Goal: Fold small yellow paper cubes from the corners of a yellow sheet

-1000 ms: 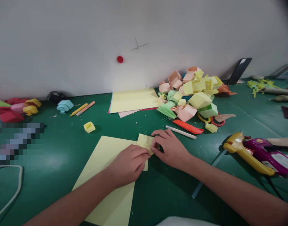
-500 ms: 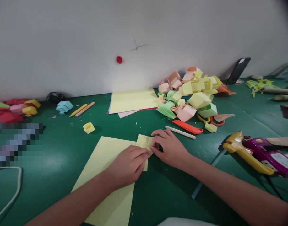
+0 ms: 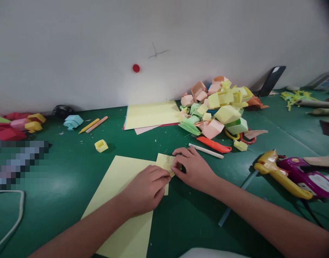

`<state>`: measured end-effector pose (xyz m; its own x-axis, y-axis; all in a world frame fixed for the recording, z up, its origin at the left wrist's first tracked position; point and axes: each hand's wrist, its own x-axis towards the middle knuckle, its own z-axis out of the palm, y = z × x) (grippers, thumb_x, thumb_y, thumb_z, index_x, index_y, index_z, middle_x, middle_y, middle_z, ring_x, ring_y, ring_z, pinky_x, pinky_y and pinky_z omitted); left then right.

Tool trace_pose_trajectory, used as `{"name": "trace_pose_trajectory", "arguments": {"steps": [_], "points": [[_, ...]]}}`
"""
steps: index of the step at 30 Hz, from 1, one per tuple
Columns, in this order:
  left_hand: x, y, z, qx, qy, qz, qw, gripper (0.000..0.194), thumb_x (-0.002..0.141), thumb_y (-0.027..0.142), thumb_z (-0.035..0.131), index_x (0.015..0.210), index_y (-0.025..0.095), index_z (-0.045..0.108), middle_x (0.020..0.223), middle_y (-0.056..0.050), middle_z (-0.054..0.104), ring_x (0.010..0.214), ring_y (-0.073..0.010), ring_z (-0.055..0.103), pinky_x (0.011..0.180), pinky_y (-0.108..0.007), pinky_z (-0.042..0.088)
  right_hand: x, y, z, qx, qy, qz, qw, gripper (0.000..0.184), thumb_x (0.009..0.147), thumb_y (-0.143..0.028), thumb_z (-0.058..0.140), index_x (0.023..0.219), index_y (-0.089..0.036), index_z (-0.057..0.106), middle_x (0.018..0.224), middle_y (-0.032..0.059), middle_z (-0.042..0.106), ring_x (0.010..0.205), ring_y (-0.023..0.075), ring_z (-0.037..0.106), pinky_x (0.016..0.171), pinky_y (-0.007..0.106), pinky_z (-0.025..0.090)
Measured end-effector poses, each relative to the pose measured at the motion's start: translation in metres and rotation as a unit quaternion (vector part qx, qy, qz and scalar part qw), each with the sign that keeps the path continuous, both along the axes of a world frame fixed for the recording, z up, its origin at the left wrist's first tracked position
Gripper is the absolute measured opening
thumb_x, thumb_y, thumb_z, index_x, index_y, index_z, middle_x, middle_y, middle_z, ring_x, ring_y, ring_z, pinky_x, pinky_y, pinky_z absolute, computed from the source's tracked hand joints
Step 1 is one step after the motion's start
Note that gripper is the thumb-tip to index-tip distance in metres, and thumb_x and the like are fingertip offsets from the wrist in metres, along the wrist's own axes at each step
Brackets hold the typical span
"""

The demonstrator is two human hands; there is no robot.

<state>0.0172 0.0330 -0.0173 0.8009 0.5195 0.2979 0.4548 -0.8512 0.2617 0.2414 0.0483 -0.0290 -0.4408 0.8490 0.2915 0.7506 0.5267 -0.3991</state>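
A small yellow paper piece lies on the green table, partly over the corner of a large yellow sheet. My left hand is curled, its fingertips pinching the near edge of the small piece. My right hand is also curled, fingers pressed on the piece's right side. Both hands meet over the paper, and part of it is hidden beneath them.
A pile of folded paper boxes stands at the back right, with an orange cutter and a white pen before it. A glue gun lies right. A paper stack, one small yellow box and pencils sit behind.
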Motion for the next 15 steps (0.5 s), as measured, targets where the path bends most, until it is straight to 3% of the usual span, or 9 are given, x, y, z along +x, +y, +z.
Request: {"name": "trace_pose_trajectory", "arguments": {"steps": [8,15], "points": [[-0.0032,0.0006,0.0011,-0.010,-0.041,-0.006,0.999,0.031,0.089,0.011,0.050,0.111,0.017,0.071,0.112,-0.010,0.072,0.102,-0.0236,0.065,0.090,-0.040,0.056,0.0007,0.0009,-0.0006,-0.006,0.001,0.002,1.000,0.008,0.090,-0.024,0.062,0.082,-0.022,0.064,0.112,0.0070,0.065,0.109,0.0258,0.056,0.100,0.045,0.040],[-0.0032,0.0022,0.0033,-0.031,-0.044,-0.009,0.998,0.021,0.084,0.012,0.050,0.093,0.017,0.068,0.103,-0.010,0.072,0.093,-0.0225,0.066,0.082,-0.037,0.056,0.0017,0.0015,0.0001,-0.019,0.009,0.004,1.000,0.008,0.090,-0.026,0.064,0.083,-0.022,0.065,0.114,0.0070,0.065,0.110,0.0268,0.056,0.103,0.048,0.038]]}}
